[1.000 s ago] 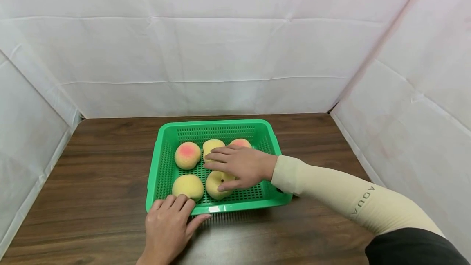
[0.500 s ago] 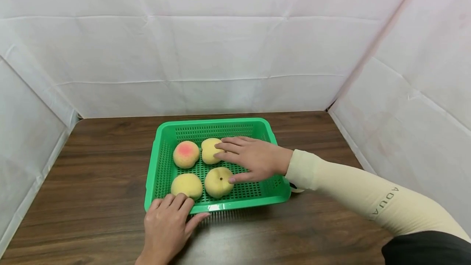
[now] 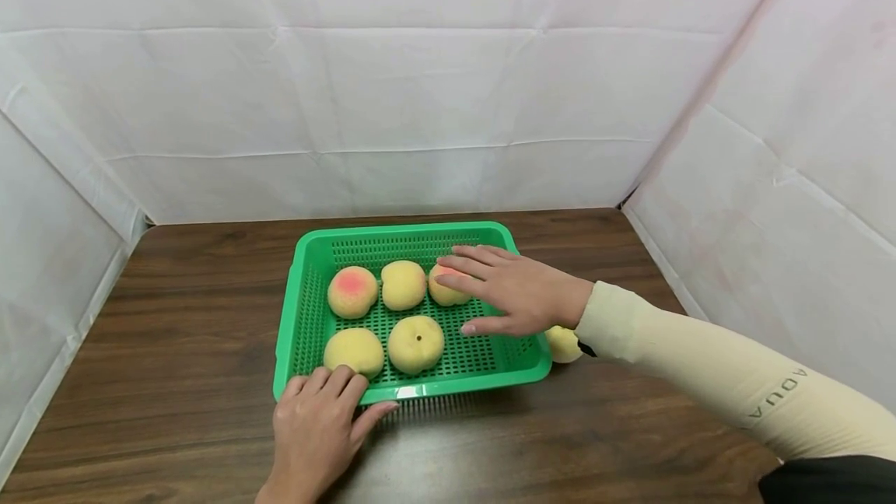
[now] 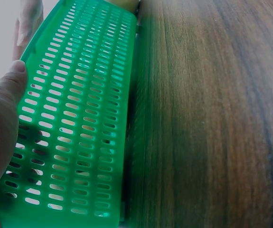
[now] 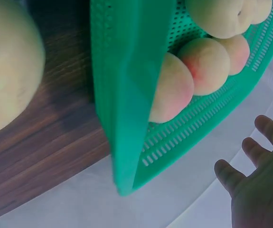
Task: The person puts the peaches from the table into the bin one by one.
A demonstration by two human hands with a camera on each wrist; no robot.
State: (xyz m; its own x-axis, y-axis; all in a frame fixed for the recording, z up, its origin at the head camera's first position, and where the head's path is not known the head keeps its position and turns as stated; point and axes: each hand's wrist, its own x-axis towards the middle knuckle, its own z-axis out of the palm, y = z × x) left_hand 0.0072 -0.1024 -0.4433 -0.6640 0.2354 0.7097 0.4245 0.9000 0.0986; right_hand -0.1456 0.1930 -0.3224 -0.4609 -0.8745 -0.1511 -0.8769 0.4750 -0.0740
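Observation:
A green plastic basket point(image 3: 402, 231) with slotted walls holds several yellow peaches, such as a pink-topped peach point(image 3: 352, 292) at the back left and a peach with a dark stem hole point(image 3: 416, 345) at the front. My left hand point(image 3: 313, 430) grips the front left rim, fingers curled over it and thumb along the outside wall. Over the basket's right side hovers my right hand point(image 3: 521, 294), fingers spread, holding nothing. It partly hides a pink-tinged peach point(image 3: 446, 292). Another peach point(image 3: 562, 345) lies on the table just outside the right wall, partly behind my right wrist.
The dark wooden table point(image 3: 175, 348) carries the basket near its middle. White cloth walls point(image 3: 420, 99) stand at the back and on both sides. In the left wrist view the basket's slotted front wall point(image 4: 74, 109) rises along the tabletop.
My right hand has moved right across the basket, away from the front middle peach, uncovering the peaches beneath. The peach outside the basket has come into view. My left hand keeps its grip.

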